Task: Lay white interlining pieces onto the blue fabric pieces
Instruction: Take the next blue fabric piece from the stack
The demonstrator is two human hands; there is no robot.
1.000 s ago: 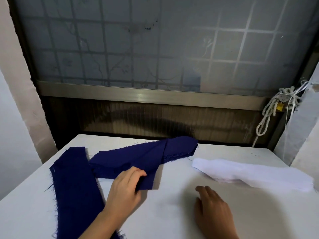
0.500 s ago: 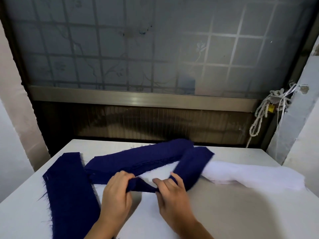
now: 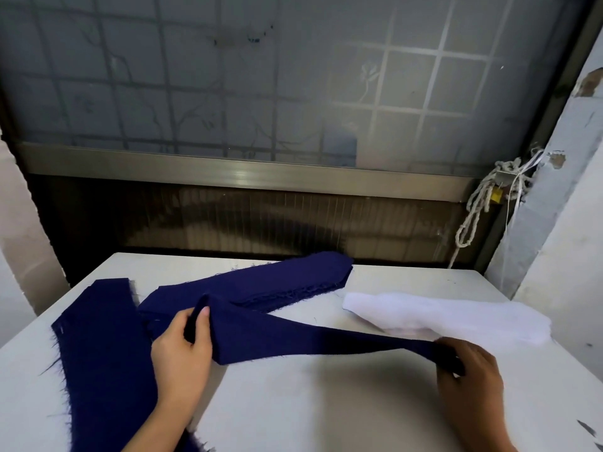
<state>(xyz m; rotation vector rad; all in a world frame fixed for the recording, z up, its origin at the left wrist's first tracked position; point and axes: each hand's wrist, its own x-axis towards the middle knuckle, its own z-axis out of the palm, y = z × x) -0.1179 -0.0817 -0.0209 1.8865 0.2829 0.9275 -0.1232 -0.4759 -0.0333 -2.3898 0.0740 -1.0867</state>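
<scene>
A long blue fabric strip (image 3: 293,337) is stretched just above the white table (image 3: 310,402) between my two hands. My left hand (image 3: 182,353) pinches its wide left end, thumb on top. My right hand (image 3: 470,376) grips its narrow right end. Behind it lies a stack of blue fabric pieces (image 3: 261,282). Another long blue piece (image 3: 101,360) lies flat along the table's left side. The white interlining pieces (image 3: 450,316) sit in a pile at the right, just behind my right hand.
A frosted window with a metal sill (image 3: 244,177) and a dark panel stand behind the table's far edge. A knotted white rope (image 3: 479,203) hangs at the back right. Walls close in on both sides.
My right hand has pulled the strip's right end out to the right, so the folded strip now spans between both hands. My left hand keeps its hold on the left end.
</scene>
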